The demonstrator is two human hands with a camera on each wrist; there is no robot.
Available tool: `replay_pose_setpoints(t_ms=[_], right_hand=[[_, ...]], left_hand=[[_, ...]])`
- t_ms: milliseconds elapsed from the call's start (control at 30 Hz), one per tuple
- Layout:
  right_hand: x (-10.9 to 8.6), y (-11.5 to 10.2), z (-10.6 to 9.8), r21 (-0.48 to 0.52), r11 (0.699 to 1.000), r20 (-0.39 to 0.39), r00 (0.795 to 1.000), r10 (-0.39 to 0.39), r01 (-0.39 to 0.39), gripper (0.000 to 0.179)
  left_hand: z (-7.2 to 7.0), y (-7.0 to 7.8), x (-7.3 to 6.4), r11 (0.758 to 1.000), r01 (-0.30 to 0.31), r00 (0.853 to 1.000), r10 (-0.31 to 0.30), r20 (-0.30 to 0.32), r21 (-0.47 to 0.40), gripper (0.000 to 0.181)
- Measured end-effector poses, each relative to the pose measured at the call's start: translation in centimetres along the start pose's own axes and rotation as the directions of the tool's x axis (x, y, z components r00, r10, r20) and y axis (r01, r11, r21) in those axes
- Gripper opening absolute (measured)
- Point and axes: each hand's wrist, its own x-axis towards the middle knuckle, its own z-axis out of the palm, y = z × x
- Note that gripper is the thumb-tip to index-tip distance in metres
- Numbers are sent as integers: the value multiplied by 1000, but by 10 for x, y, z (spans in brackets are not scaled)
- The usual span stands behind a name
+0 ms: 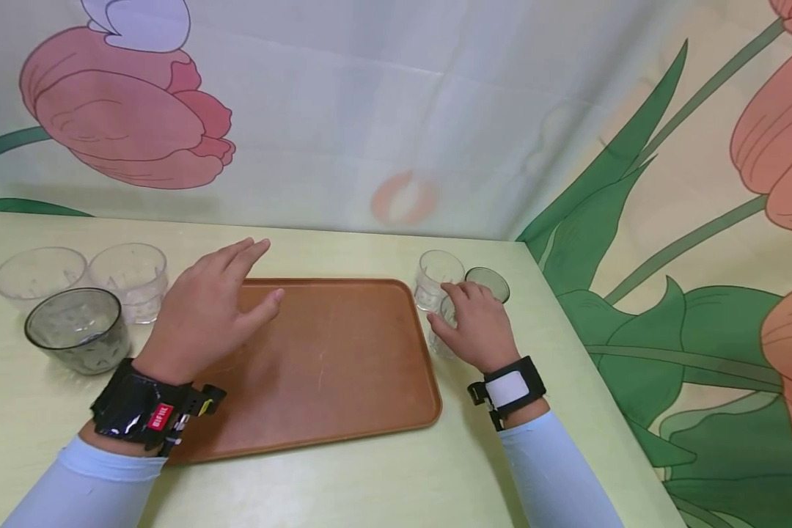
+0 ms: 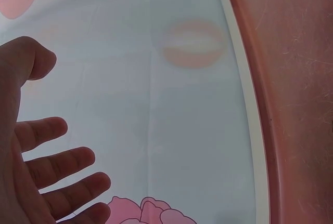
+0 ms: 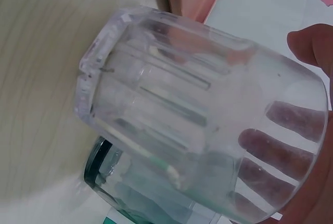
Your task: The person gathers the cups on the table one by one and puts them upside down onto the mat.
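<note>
My right hand is right at the rim of a clear glass beside the tray's right edge. In the right wrist view, this clear glass fills the middle, and the fingers show through its wall, spread and fairly straight, with the thumb apart. Just behind stand another clear glass and a grey-tinted glass. Raised over the left part of a brown tray, my left hand holds nothing. Its fingers are extended and the thumb points away from them.
On the left of the pale table are two clear glass bowls and a grey-tinted one. A flower-printed curtain hangs behind the table and along its right side.
</note>
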Motion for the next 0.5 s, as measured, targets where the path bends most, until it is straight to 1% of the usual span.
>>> replay_pose_setpoints(t_ms=[200,500], right_hand=[[0,0,1,-2,1000,-1,1000,-6,6,56],[-4,1,5,-31,999,-69,997,-29,27,48]], left_hand=[[0,0,-1,1000,2,1000,-2,4,1,67],[0,0,0,1000,5,1000,-5,11,5,67]])
